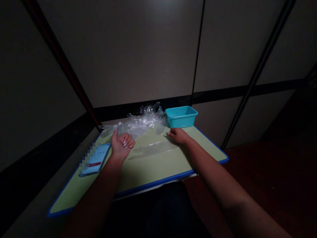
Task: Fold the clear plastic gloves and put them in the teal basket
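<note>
A long, flat strip of clear plastic film [155,149] lies near the middle of a pale yellow-green rectangular table [153,170] with a blue edge. Taking the middle of the table as the clock's centre and the person's side as 6, the strip runs slantwise, from about 9 o'clock up towards 2, its right end a little farther from the person.

The left hand [122,144] is at 10 o'clock, just beside the strip's left end, palm turned up. Its grip is half open: the fingers curl loosely towards the palm, the thumb stands apart from them, and nothing shows in its hold. The right hand [177,135] is at 1 to 2 o'clock, beyond the strip's right end, knuckles up, its thumb and fingertips drawn close together. Whether that grip pinches anything is too small and dark to tell.

A crumpled heap of clear, shiny plastic film [142,122] spreads along the far edge from 10 to 12 o'clock. To its right, at 1 o'clock, stands an upright turquoise rectangular plastic basin [182,122] with a rolled rim, just beyond the right hand. A phone [96,160] with a lit pale-blue screen, partly pixelated, lies face up at 9 o'clock, left of the left wrist.
</note>
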